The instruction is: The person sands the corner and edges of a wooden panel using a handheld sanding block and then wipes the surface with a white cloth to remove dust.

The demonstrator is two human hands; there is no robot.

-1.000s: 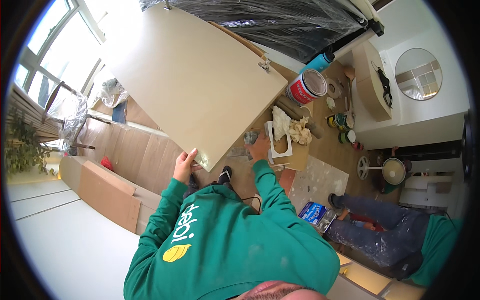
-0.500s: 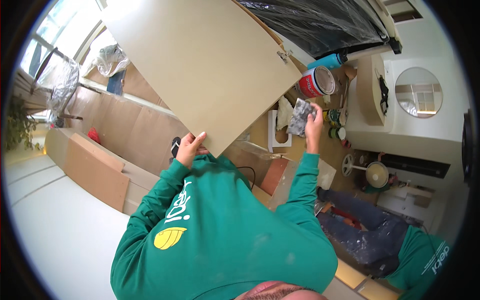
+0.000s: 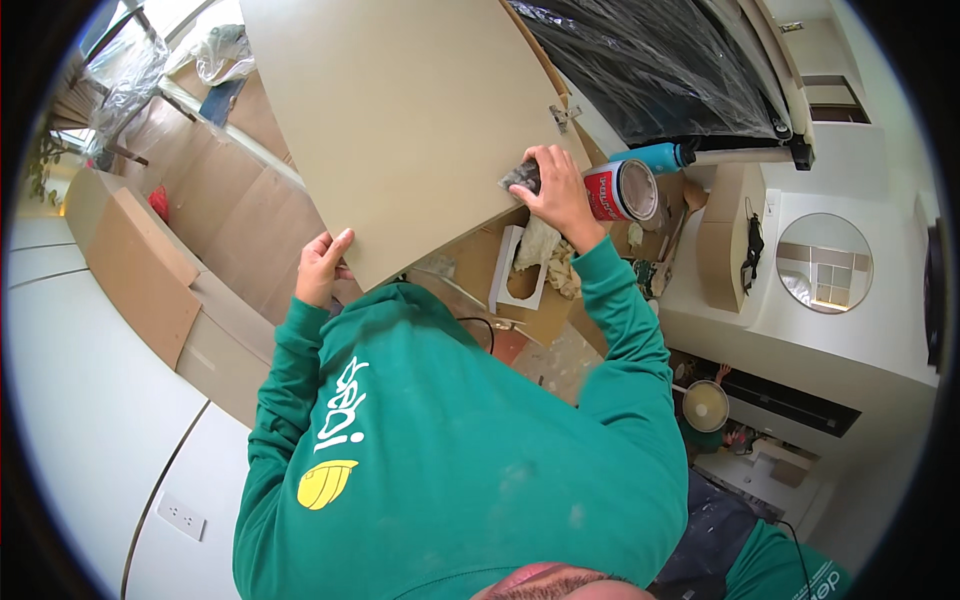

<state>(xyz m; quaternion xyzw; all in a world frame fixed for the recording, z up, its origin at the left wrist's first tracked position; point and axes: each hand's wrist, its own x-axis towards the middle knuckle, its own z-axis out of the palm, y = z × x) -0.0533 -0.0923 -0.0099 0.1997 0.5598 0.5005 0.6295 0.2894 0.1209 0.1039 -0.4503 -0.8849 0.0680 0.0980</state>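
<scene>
A large beige cabinet door (image 3: 400, 120) extends away from me, with a metal hinge (image 3: 563, 118) near its right edge. My left hand (image 3: 322, 266) is closed on the door's near left corner, thumb on top and fingers underneath. Over the door's right edge, my right hand (image 3: 560, 192) grips a worn, mottled grey piece of sandpaper (image 3: 521, 180) and rests it against the face. The fingers partly cover the sandpaper.
Just right of my right hand stands a red-and-white paint can (image 3: 622, 190), with a blue bottle (image 3: 655, 157) behind it. A white cut-out frame (image 3: 506, 268) and crumpled paper lie below. Dark plastic sheeting (image 3: 650, 70) hangs beyond. A co-worker's green sleeve (image 3: 765, 570) shows at lower right.
My right hand has moved left and away from me, bringing the sandpaper from beside the door onto its face. The left hand still holds the corner. The view has shifted.
</scene>
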